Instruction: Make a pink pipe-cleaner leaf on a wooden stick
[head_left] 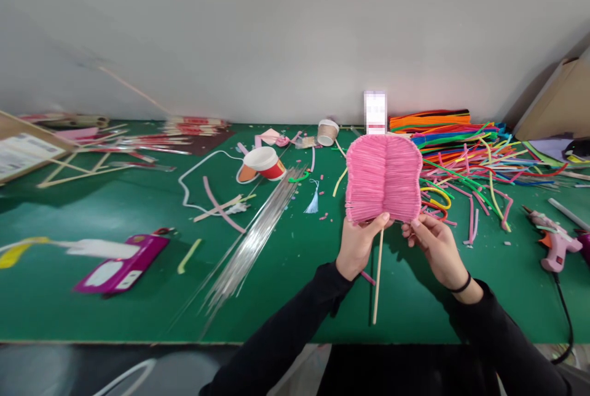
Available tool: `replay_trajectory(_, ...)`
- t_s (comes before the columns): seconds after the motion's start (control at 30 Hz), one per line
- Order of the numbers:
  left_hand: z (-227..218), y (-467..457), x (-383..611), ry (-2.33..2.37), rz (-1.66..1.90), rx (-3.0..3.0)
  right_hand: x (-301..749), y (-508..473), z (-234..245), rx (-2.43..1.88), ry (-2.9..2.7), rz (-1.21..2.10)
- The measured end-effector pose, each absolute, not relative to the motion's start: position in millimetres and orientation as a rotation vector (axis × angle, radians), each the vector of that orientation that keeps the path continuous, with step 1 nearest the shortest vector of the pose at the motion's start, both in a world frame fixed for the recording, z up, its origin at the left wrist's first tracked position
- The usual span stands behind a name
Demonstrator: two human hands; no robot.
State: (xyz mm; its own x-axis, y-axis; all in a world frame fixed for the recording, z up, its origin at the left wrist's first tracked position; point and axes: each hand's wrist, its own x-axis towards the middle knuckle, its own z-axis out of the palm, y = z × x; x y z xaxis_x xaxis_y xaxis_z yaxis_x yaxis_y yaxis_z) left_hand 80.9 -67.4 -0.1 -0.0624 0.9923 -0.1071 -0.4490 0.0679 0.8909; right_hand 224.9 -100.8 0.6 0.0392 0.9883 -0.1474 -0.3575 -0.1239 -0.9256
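A pink pipe-cleaner panel (384,178), rounded at its upper corners and marked by a vertical centre ridge, is held up right of centre in the frame, above the green surface (276,273). A wooden stick (377,282) extends downward from the panel's lower edge. The left hand (356,248) is closed on that edge beside the stick, with its thumb laid across the front. The right hand (437,251) is placed at the panel's lower right corner, where thumb and fingertips are brought together on the rim. Whether a separate strand is pinched there cannot be told.

The step in hand is judged to be adjustment or checking of the lower edge, since both hands are applied there and the upper part is left untouched. At the lower left, some strands are seen slightly apart from their neighbours. For the next move, a steady left-hand hold is judged necessary, with light fingertip pressure along the rim so that the rows are not pulled out of line.

Loose pipe cleaners (483,159) are heaped at the right of the frame, behind the panel. A pink glue gun (554,241) is noted at the far right, apart from both hands.
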Motion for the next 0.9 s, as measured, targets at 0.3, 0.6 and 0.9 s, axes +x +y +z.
replay_trajectory(0.3, -0.5, -68.5, 82.3, 0.944, 1.375, 0.759, 224.6, -100.1, -1.8, -1.057, -0.729, 1.417)
replay_trajectory(0.6, -6.1, -68.4, 82.2, 0.975, 1.387, 0.81, 225.0, -98.8, -4.3, -1.13, -0.848, 1.313)
replay_trajectory(0.9, 0.3, -72.7, 82.1, 0.957, 1.298, 0.946, 221.3, -101.2, -6.4, -1.063, -0.884, 1.357)
